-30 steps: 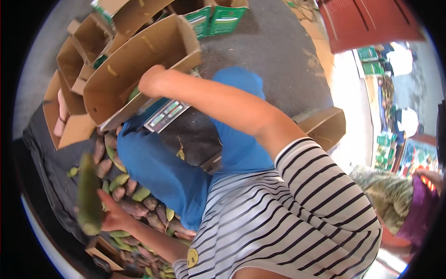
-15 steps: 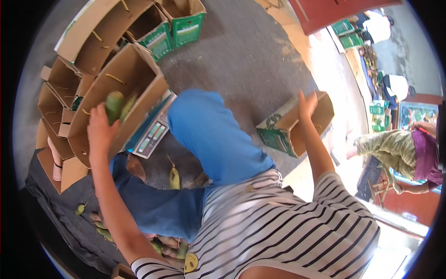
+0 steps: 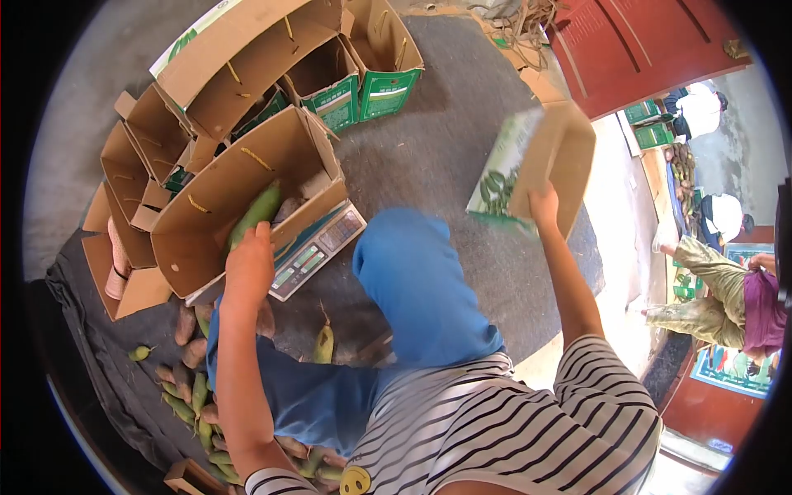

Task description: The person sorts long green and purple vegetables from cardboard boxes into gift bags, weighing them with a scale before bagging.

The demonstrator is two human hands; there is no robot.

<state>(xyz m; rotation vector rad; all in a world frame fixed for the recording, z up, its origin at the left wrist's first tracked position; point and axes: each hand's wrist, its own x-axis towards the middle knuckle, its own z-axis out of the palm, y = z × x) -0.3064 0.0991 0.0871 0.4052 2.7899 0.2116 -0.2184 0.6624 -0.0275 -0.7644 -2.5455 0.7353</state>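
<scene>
A large cardboard box with yellow cord handles stands on a digital scale at the left. Inside it lies a long green radish, beside darker roots that are partly hidden. My left hand reaches over the box's near edge, its fingers closed round the lower end of the radish. Out to the right, my right hand grips the edge of a smaller box, white and green outside and brown inside. That box is tilted and slightly blurred, held off the floor.
More boxes, including a green one, stand behind the scale. Green radishes and reddish-brown roots lie by my legs. A red panel is at upper right. Another person stands at the right, with others farther off.
My left hand has lowered the radish into the box on the scale. My right hand has lifted and tilted the smaller box from the floor. The whole view has shifted.
</scene>
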